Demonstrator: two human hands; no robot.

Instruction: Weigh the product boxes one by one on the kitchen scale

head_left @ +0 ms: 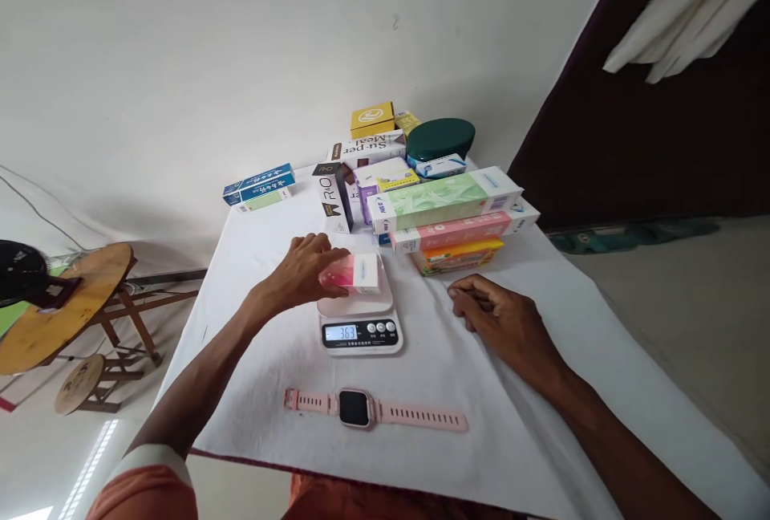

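Observation:
My left hand (304, 271) is closed on a small pink and white box (356, 273) that rests on a white digital scale (361, 327). The scale's display reads 363. My right hand (499, 319) lies on the white tablecloth (253, 375) to the right of the scale, fingers curled loosely under, holding nothing. A pink smartwatch (373, 410) lies flat near the table's front edge, in front of the scale.
Behind the scale stand stacked long boxes (448, 219), a black R&O box (333, 195), a blue box (257, 183), a yellow box (373, 119) and a dark green lid (440, 139). A round wooden table (60, 303) sits at left. A dark curtain (650, 143) hangs right.

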